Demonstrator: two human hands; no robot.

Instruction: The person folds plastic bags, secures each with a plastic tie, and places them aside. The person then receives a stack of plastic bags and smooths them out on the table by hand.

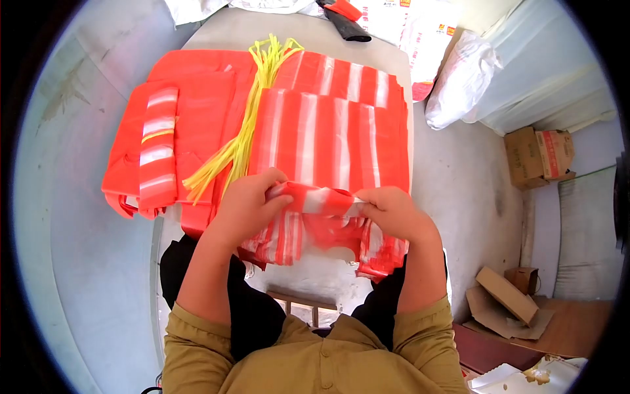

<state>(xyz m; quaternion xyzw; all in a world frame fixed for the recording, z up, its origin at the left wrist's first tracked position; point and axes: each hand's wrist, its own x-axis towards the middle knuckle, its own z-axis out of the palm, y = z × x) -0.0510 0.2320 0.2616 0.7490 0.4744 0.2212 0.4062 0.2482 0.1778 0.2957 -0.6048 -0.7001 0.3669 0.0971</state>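
Note:
My left hand (246, 205) and my right hand (396, 211) are closed on the two ends of a rolled-up red and white striped plastic bag bundle (318, 200). Under and beyond it lies a stack of striped plastic bags (328, 134), whose cut lower edges hang over the table's near side. Left of that stack runs a bunch of yellow tie strips (258, 98). Farther left, a finished-looking striped roll (157, 154) with a yellow band around its middle rests on a pile of red plastic bags (203, 98).
The pale table (230, 29) shows behind the stacks. A black and red item (346, 23) lies at its far edge. White sacks (462, 79) stand at the back right. Cardboard boxes (538, 156) and flattened cardboard (505, 302) are on the right side.

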